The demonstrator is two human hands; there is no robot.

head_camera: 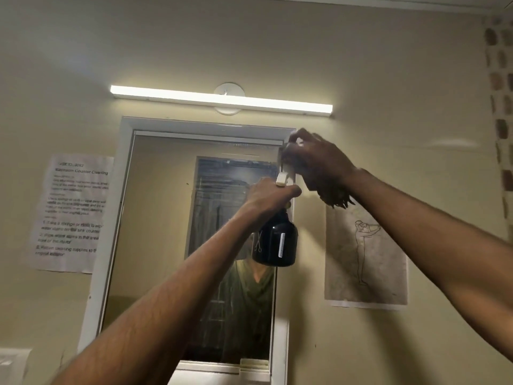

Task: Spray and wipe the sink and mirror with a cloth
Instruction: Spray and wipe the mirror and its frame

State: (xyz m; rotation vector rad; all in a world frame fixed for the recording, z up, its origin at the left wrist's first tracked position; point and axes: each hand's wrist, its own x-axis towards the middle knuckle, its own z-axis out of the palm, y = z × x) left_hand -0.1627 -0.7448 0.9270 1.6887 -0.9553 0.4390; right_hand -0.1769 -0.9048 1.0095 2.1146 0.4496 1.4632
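A white-framed mirror (166, 245) hangs on the beige wall, its glass streaked with spray. My left hand (270, 194) grips the neck of a dark spray bottle (276, 241) with a white nozzle, held up in front of the mirror's right side. My right hand (313, 157) presses a brown cloth (331, 194) against the mirror's upper right corner; the cloth hangs below the hand and is blurred. The sink is out of view.
A lit tube lamp (222, 99) runs above the mirror. A printed instruction sheet (69, 215) is taped left of the mirror, and a paper with a line drawing (366, 262) is taped right of it. A patterned curtain (499, 93) hangs at far right.
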